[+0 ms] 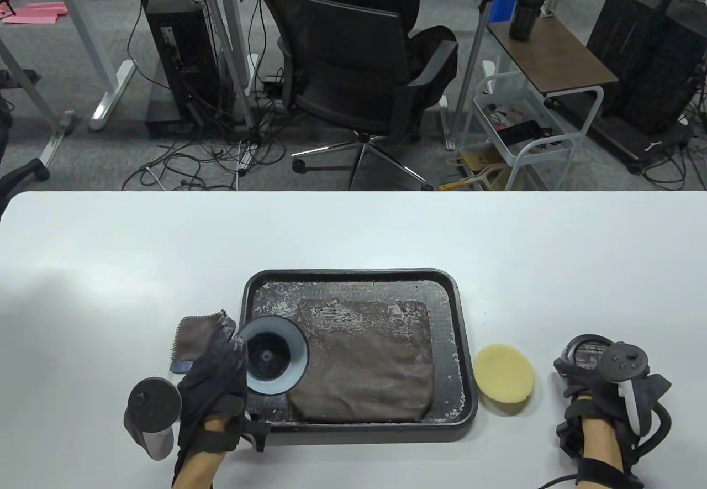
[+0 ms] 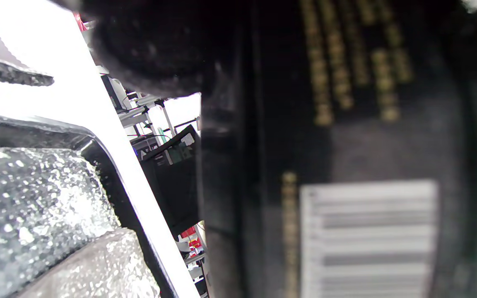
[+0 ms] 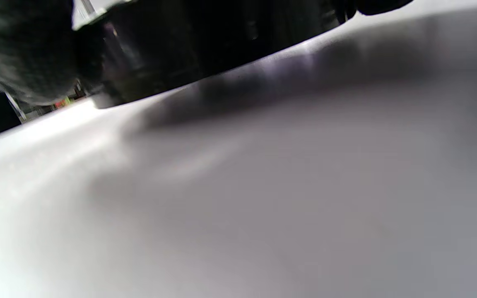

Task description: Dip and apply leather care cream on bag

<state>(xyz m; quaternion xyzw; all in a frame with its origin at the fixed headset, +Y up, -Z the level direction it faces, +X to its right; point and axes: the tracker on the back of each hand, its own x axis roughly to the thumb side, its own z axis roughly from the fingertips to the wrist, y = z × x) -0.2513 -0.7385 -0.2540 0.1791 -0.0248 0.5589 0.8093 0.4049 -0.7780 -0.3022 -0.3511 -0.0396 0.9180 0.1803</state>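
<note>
Brown leather bag (image 1: 362, 362) lay in the black tray (image 1: 467, 345). Table view: left hand (image 1: 212, 370) gripped the open cream jar (image 1: 273, 357), tilted mouth-up over the bag's 9 o'clock edge; right hand (image 1: 594, 381) curled on the lid (image 1: 585, 352), with the yellow sponge (image 1: 504, 373) untouched at its 9 o'clock. Judgement: level the jar before dipping. Left wrist view: jar label (image 2: 367, 236) filled the frame. Right wrist view: lid (image 3: 205, 45) on the table (image 3: 263, 198), grip unclear

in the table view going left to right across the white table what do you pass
left hand holding the open jar → black tray with the brown bag → yellow sponge → right hand on the lid
</note>
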